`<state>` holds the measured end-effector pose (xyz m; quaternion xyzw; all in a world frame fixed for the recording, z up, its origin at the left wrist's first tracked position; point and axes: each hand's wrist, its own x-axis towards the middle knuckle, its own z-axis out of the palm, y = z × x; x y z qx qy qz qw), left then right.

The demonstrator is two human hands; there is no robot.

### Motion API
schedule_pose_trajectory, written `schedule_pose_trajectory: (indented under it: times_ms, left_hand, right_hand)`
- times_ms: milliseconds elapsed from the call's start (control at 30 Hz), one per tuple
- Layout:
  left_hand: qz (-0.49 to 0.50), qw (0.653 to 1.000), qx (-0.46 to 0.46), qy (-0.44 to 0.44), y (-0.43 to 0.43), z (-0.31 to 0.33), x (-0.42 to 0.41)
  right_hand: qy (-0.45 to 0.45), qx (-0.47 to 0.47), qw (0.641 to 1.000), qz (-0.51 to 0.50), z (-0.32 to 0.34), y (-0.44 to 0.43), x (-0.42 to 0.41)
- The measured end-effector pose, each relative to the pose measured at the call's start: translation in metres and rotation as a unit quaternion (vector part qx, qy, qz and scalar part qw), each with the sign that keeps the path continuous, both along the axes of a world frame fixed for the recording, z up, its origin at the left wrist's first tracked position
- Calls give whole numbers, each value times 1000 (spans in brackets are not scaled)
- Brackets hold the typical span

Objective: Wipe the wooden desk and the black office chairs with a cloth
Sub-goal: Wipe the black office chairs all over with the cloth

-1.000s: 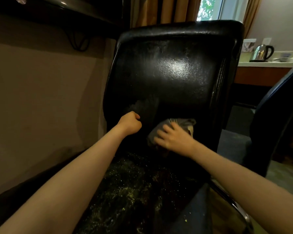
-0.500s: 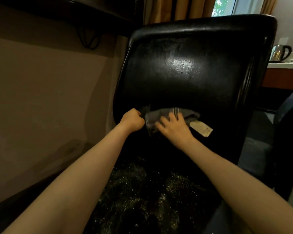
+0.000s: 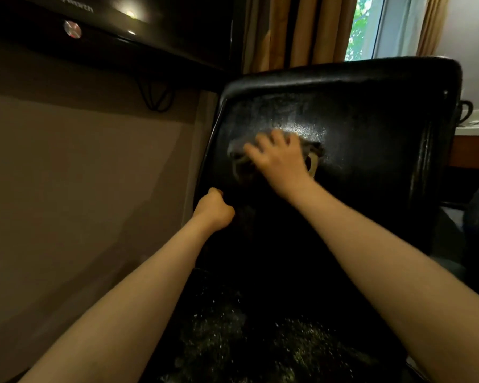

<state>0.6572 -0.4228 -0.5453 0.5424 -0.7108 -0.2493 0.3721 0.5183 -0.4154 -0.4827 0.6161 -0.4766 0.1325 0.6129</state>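
Note:
A black leather office chair (image 3: 371,139) fills the middle of the head view, its backrest facing me. Pale flecks are scattered over its seat (image 3: 260,341). A grey cloth (image 3: 237,152) with a pale tag lies flat against the upper backrest. My right hand (image 3: 281,158) presses on it with fingers spread, covering most of it. Lower down, my left hand (image 3: 215,210) is curled into a fist against the backrest's left edge, with nothing visible in it.
A beige wall runs along the left, with a black television (image 3: 150,20) and a hanging cable (image 3: 156,99) above. Behind the chair are tan curtains (image 3: 293,31) and a window (image 3: 368,26). A kettle (image 3: 465,111) and counter (image 3: 474,131) show at the right.
My right hand has slid the cloth from the lower backrest up to the upper part. My view has tilted up and left; the left fist stays low on the backrest.

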Motion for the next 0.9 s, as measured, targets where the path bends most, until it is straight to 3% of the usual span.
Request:
schedule_pose_trajectory:
  times_ms: [67,167,200,467,667,733,833,900]
  left_hand:
    - [1,1000,-2,9,-5,4,6]
    - [4,1000,-5,5,-12,6,17]
    - [7,1000,-8,5,-13,7,20]
    - [26,999,22,7,-11,-11,38]
    - [22,999,43,17,11,-24,47]
    - [22,999,43,9,15,-22,51]
    - [24,999,25,7,14,-16,62]
    - [31,999,19,10,9,-13,69]
  right_hand:
    - [-122,-7,991,-56,35,-2,4]
    - [-237,145,957,-85,40,-22,0]
    - [-242,157,952,-99,33,-25,0]
    - [-43,180,976,-117,-74,-16,2]
    - [143,261,946,-127,-167,8,-31]
    - [161,330,916,-161,-191,18,-44]
    - [172,341,915,-135,-168,29,-37]
    - [186,306,933,-42,-139,25,-14]
